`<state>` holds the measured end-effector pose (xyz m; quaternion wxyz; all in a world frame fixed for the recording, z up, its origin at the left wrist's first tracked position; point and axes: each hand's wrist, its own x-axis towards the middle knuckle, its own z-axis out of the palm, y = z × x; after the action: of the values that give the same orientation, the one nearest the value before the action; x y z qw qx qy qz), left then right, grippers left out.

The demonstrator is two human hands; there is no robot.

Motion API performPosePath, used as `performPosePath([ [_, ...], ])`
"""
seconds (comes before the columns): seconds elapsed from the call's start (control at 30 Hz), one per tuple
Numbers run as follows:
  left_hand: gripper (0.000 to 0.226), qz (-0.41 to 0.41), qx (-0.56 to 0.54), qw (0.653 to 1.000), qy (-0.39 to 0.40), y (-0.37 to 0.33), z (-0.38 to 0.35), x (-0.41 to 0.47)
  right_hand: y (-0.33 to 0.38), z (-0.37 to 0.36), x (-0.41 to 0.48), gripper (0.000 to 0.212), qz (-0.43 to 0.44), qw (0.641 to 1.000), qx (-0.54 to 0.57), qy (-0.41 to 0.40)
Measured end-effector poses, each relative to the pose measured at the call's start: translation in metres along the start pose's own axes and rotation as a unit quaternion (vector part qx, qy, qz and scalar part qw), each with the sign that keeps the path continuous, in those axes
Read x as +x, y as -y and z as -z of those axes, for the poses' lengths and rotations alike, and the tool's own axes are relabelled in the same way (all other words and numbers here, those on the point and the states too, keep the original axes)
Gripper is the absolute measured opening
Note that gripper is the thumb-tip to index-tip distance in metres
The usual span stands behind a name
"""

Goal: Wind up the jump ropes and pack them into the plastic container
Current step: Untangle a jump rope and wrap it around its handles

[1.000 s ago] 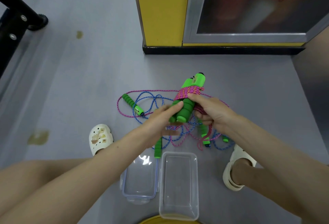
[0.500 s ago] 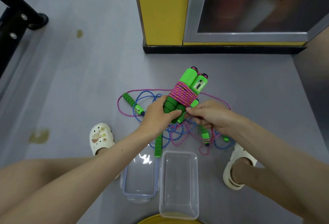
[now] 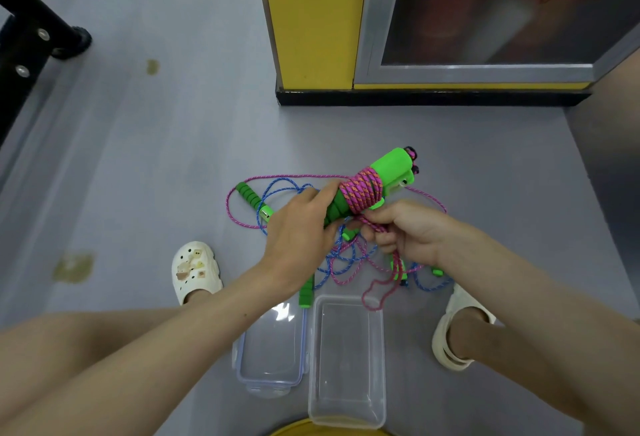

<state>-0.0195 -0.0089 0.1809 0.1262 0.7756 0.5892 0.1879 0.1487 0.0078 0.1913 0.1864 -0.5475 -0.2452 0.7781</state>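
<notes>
The lower end of a pair of bright green foam handles (image 3: 391, 167) is gripped by the left hand (image 3: 298, 227), whose fingers are curled round it. The pair is held tilted above the grey floor (image 3: 156, 176), with the upper ends pointing away and to the right. It is bound round the middle by several turns of pink braided rope (image 3: 362, 193). The loose tail of that rope is pinched by the right hand (image 3: 412, 233), whose fingers are curled just below the turns. The tail hangs down to a loop near the container's far rim.

Beneath the hands a tangle of loose cord is spread on the floor, in which one blue rope (image 3: 277, 188) and one further pink rope (image 3: 227, 203) can be told apart. Two loose green handles are plainly seen: one (image 3: 249, 198) left of the hands, one (image 3: 306, 292) by the lid's far edge. Further green pieces are partly hidden under the right hand, so the full count cannot be told.

One clear rectangular plastic container (image 3: 313, 366) stands open on the floor between two white clogs (image 3: 195, 271). One clear lid (image 3: 270, 359) lies just beside it on its left.
</notes>
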Motion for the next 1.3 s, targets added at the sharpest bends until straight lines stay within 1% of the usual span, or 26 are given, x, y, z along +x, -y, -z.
performPosePath([
  [0.07, 0.056, -0.029, 0.035, 0.999, -0.001, 0.002, 0.0, 0.0, 0.002, 0.001, -0.002, 0.019, -0.014, 0.999, 0.039, 0.014],
  [0.2, 0.061, -0.055, 0.076, 0.995, -0.014, 0.003, -0.001, 0.0, 0.004, 0.004, -0.004, 0.024, -0.038, 0.995, 0.083, 0.027],
  [0.3, 0.062, -0.075, 0.099, 0.992, -0.014, 0.002, -0.001, 0.0, 0.002, 0.004, -0.003, 0.022, -0.045, 0.996, 0.07, 0.023],
  [0.43, 0.065, -0.072, 0.118, 0.99, 0.008, 0.002, -0.002, -0.002, 0.0, 0.002, -0.003, 0.009, -0.021, 0.999, 0.035, 0.036],
  [0.47, 0.066, -0.067, 0.116, 0.991, 0.012, 0.001, -0.002, -0.003, 0.0, 0.001, -0.004, 0.011, -0.013, 0.999, 0.021, 0.035],
  [0.57, 0.069, -0.056, 0.121, 0.991, 0.021, -0.003, -0.003, -0.005, 0.001, -0.004, -0.005, 0.025, -0.004, 1.0, -0.004, 0.018],
  [0.7, 0.071, -0.043, 0.146, 0.988, 0.018, -0.007, -0.004, -0.006, 0.002, -0.009, -0.005, 0.034, -0.009, 1.0, -0.014, 0.002],
  [0.87, 0.074, -0.087, 0.206, 0.974, -0.022, -0.006, -0.006, -0.006, 0.001, -0.012, -0.004, 0.044, -0.001, 0.999, -0.038, -0.011],
  [1.03, 0.069, -0.109, 0.225, 0.967, -0.05, -0.006, -0.013, -0.007, 0.0, -0.013, -0.002, 0.048, -0.018, 0.995, -0.095, -0.031],
  [1.13, 0.07, -0.12, 0.205, 0.97, -0.044, -0.001, -0.018, -0.007, 0.0, -0.014, 0.0, 0.047, -0.015, 0.995, -0.077, -0.057],
  [1.2, 0.073, -0.114, 0.157, 0.981, -0.003, 0.004, -0.02, -0.007, 0.0, -0.012, 0.003, 0.043, -0.005, 0.996, -0.042, -0.082],
  [1.27, 0.074, -0.065, 0.048, 0.994, 0.072, 0.002, -0.014, -0.006, 0.002, -0.009, 0.006, 0.038, 0.007, 0.993, -0.023, -0.112],
  [1.3, 0.073, -0.023, -0.038, 0.993, 0.111, -0.002, -0.008, -0.004, 0.004, -0.007, 0.006, 0.037, 0.01, 0.992, -0.022, -0.125],
])
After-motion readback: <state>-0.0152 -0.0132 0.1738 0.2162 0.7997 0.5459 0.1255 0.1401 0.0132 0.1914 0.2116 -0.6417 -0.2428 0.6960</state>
